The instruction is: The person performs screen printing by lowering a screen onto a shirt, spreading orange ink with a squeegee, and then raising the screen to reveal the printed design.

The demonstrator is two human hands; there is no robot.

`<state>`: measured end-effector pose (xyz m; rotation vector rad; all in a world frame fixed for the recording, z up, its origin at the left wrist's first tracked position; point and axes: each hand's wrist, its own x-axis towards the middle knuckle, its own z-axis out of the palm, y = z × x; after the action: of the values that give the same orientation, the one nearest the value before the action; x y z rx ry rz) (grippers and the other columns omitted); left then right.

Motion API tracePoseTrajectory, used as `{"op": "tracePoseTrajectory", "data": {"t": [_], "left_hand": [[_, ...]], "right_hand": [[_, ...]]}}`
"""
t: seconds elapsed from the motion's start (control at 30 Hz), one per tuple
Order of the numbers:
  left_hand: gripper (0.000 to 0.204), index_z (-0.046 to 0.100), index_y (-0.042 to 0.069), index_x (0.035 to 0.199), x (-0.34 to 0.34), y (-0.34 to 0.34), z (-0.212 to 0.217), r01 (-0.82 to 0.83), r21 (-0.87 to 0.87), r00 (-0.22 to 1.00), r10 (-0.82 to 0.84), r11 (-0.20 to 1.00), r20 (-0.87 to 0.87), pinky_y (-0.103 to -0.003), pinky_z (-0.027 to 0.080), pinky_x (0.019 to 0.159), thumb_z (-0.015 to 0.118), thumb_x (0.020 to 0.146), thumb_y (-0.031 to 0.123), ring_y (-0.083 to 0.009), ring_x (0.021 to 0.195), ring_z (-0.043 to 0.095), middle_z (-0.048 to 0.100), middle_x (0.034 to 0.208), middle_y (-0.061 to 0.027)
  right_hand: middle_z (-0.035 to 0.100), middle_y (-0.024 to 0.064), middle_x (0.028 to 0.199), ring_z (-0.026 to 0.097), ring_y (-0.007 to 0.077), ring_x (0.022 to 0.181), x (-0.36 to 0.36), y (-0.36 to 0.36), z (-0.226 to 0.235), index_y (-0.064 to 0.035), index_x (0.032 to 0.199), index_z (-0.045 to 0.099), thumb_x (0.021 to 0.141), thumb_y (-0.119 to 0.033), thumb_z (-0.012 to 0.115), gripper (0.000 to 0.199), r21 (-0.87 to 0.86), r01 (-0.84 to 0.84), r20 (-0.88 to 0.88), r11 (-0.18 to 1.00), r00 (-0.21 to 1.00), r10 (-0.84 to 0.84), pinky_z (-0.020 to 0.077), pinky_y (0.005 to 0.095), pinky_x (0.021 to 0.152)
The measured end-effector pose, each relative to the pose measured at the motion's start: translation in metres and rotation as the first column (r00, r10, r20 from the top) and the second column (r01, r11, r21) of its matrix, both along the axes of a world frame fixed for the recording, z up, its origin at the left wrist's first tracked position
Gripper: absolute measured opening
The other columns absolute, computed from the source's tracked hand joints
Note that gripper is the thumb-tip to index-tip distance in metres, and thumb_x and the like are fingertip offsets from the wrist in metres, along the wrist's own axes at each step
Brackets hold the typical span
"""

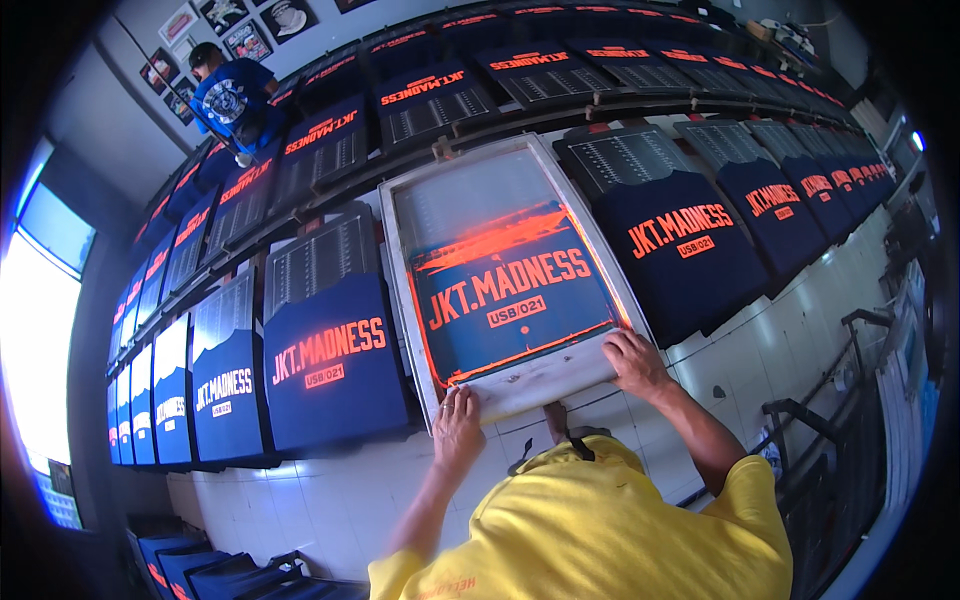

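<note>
A screen printing frame (545, 377) lies over a board in the near row, directly before me. Its mesh (470, 345) carries block lettering, with bright orange ink smeared across the middle and along the inner edges. My left hand (459, 430) grips the near left corner, fingers curled over the top of the rim. At the near right corner my right hand (637, 362) holds the same rim, fingers bent over it. Whatever lies under the mesh is mostly hidden. A navy shirt panel (300, 395) with orange print is left of the frame; another navy panel (670, 265) is on its right.
Long rows of boards bearing printed navy fabric run left and right, with a rail (470, 125) between rows. A person in a blue shirt (235, 100) is at the far left. Dark metal racks (805, 420) stand at right, and stacked navy pieces (215, 575) at lower left.
</note>
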<state>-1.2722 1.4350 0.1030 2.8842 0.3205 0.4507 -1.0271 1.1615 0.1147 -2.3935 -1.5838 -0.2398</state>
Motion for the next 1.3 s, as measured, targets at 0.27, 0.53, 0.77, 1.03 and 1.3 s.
{"op": "tracePoseTrajectory", "data": {"t": [0.27, 0.53, 0.77, 1.03, 1.3], "left_hand": [[0.062, 0.049, -0.005, 0.132, -0.013, -0.015, 0.015, -0.005, -0.134, 0.988, -0.015, 0.991, -0.151, -0.045, 0.036, 0.112, 0.064, 0.074, 0.007, -0.0388, 0.136, 0.041, 0.046, 0.141, -0.0221], [0.046, 0.049, -0.005, 0.132, -0.019, 0.061, -0.027, -0.33, -0.376, 0.908, 0.4, 0.866, 0.126, -0.046, 0.042, 0.103, 0.057, 0.093, 0.019, -0.0413, 0.125, 0.048, 0.052, 0.132, -0.0265], [0.029, 0.066, -0.006, 0.102, -0.015, 0.096, -0.063, -0.454, -0.53, 0.87, 0.484, 0.716, -0.093, -0.044, 0.05, 0.077, 0.052, 0.096, 0.019, -0.0411, 0.085, 0.064, 0.066, 0.094, -0.0267], [0.028, 0.069, -0.005, 0.1, -0.031, 0.136, -0.107, -0.404, -0.793, 0.878, 0.436, 0.456, -0.196, -0.034, 0.049, 0.062, 0.06, 0.095, 0.021, -0.0128, 0.063, 0.06, 0.063, 0.069, -0.0098], [0.029, 0.068, -0.005, 0.106, -0.021, 0.125, -0.056, -0.353, -0.935, 0.866, 0.386, 0.025, -0.317, -0.03, 0.057, 0.074, 0.062, 0.096, 0.021, -0.0167, 0.079, 0.07, 0.072, 0.091, -0.0087]], "right_hand": [[0.052, 0.015, 0.128, 0.046, 0.0314, 0.126, -0.02, -0.012, -0.008, 0.0025, 0.122, 0.055, 0.072, -0.055, 0.076, 0.08, -0.065, 0.041, -0.029, 0.997, 0.999, -0.043, 0.0374, 0.0413, 0.108], [0.064, 0.0153, 0.111, 0.062, 0.0338, 0.102, 0.023, -0.016, -0.003, -0.0011, 0.113, 0.062, 0.091, -0.024, 0.066, 0.033, 0.354, 0.395, -0.256, 0.848, 0.913, -0.319, 0.0508, 0.0422, 0.088], [0.069, 0.0219, 0.1, 0.066, 0.0401, 0.096, 0.082, -0.001, -0.055, 0.0008, 0.11, 0.063, 0.094, -0.015, 0.057, 0.023, 0.151, 0.68, -0.508, 0.717, 0.676, -0.534, 0.052, 0.045, 0.084], [0.069, 0.0217, 0.092, 0.067, 0.0375, 0.088, 0.097, 0.015, -0.086, 0.0002, 0.103, 0.064, 0.094, -0.019, 0.057, 0.022, 0.226, 0.787, -0.629, 0.574, 0.568, -0.531, 0.0512, 0.0425, 0.077], [0.068, 0.0231, 0.087, 0.068, 0.0368, 0.083, 0.101, 0.008, -0.092, 0.0042, 0.098, 0.067, 0.096, -0.027, 0.053, 0.034, 0.181, 0.804, -0.647, 0.566, 0.531, -0.547, 0.051, 0.0415, 0.075]]}}
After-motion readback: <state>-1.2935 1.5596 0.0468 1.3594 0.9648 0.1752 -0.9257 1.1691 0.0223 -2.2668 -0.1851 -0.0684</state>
